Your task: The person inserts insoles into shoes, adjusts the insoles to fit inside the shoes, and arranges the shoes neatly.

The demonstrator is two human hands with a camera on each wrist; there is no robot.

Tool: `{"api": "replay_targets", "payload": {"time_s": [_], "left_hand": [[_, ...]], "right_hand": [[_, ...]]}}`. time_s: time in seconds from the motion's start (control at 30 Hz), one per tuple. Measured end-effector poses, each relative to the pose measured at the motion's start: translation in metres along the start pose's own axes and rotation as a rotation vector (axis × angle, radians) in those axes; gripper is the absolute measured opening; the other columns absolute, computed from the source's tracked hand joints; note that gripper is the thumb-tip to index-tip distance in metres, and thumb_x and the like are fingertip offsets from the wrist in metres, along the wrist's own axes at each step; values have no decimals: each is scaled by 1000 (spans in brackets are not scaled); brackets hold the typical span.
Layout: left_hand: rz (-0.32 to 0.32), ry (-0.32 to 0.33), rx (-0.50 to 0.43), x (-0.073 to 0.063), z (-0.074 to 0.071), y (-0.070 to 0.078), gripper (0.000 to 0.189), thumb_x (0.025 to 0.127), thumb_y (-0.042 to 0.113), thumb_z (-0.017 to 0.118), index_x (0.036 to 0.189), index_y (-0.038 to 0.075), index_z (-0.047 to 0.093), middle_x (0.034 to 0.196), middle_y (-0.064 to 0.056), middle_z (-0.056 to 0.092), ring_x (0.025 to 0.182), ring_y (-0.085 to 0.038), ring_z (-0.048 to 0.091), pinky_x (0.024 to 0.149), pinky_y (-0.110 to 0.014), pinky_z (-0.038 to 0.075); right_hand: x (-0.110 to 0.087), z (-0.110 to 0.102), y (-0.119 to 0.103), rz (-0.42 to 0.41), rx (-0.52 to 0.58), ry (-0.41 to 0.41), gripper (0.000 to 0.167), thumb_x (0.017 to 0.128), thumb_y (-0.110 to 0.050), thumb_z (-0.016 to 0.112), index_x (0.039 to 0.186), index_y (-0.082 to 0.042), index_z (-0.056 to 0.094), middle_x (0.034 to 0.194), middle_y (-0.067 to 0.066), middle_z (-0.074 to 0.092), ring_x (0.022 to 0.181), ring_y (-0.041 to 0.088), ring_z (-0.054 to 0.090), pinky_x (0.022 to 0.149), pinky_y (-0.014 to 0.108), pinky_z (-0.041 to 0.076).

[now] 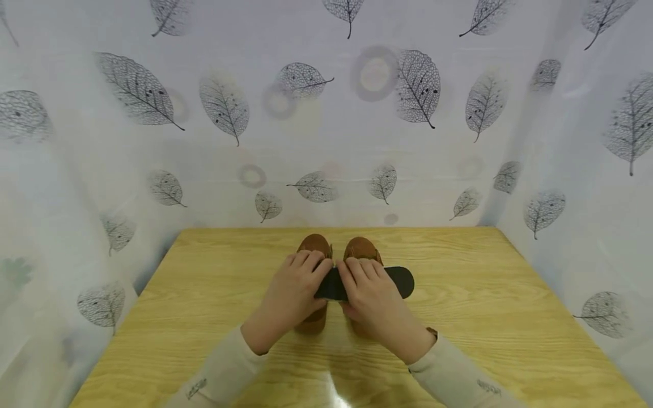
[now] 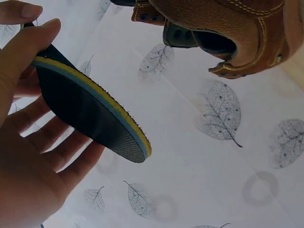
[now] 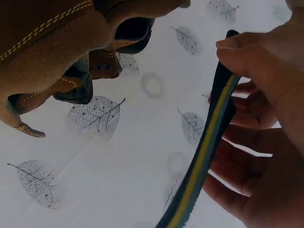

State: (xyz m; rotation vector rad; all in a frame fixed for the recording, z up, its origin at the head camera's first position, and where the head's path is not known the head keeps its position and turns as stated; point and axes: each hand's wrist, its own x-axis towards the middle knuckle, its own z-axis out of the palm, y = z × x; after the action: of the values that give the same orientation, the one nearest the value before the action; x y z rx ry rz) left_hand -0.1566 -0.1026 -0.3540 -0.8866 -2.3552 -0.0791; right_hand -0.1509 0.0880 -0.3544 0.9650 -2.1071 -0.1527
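Both hands hold a dark insole (image 1: 401,281) crosswise above a pair of brown leather shoes. My left hand (image 1: 292,288) pinches it between thumb and fingers near its left end. The right hand (image 1: 374,300) grips it further along, and a rounded end sticks out past that hand. In the left wrist view the insole (image 2: 95,104) shows a yellow and blue layered edge. The left shoe (image 1: 313,243) and the right shoe (image 1: 360,246) stand side by side, toes pointing away, partly hidden by the hands. Yellow stitching marks the shoe leather (image 3: 52,52) in the right wrist view.
The shoes stand on a wood-grain table (image 1: 219,272), whose surface extends to both sides of them. A pale curtain (image 1: 326,130) printed with grey leaves hangs behind the table and along its sides.
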Motion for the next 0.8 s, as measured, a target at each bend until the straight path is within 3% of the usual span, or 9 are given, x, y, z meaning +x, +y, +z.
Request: {"api": "replay_targets", "payload": {"time_s": [0.1,0.23,0.3,0.4,0.53,0.63,0.8], "left_hand": [[33,1,-12,-1,-1,-2,62,60,31,92,110,13,61,108,-6,60,101,-26,57,88,-40,47],[33,-31,-68,0,-2,-8,72,59,31,93,120,12,59,119,-9,58,111,-28,55,95,-43,44],[-10,-44,-112,0,-4,-13,82,60,31,92,130,11,54,125,-12,55,115,-30,54,97,-45,43],[-106,-12,-159,-3,-7,-26,89,62,26,92,136,7,46,124,-16,55,112,-34,55,94,-48,45],[-209,15,-177,-12,-5,-46,78,68,18,88,132,-1,47,115,-19,57,104,-36,58,88,-47,49],[-260,-48,-232,-16,7,-55,61,76,15,83,126,-4,52,113,-19,58,104,-35,58,88,-45,50],[-323,-189,-410,-17,36,-60,43,83,9,75,120,-6,57,110,-19,58,99,-30,59,85,-42,51]], "right_hand": [[2,-1,-2,3,40,3,59,65,-32,87,108,2,65,97,12,58,82,25,56,72,33,51],[3,-6,2,63,180,-92,53,68,-32,86,103,0,62,92,10,55,77,22,54,65,31,51],[2,-9,7,118,262,-124,49,70,-30,85,102,-1,61,91,8,54,76,21,52,63,30,51],[-2,-8,16,204,365,-127,44,71,-26,85,98,-2,59,88,6,52,75,18,51,59,29,50],[-10,-6,26,322,497,-130,38,72,-22,84,92,-4,57,84,3,51,71,14,48,57,27,47],[-12,-8,30,414,631,-173,33,75,-20,82,89,-7,55,80,0,52,66,10,48,56,24,45],[-8,-10,25,592,888,-295,29,81,-22,77,83,-9,52,72,-2,52,58,8,50,51,24,45]]}}
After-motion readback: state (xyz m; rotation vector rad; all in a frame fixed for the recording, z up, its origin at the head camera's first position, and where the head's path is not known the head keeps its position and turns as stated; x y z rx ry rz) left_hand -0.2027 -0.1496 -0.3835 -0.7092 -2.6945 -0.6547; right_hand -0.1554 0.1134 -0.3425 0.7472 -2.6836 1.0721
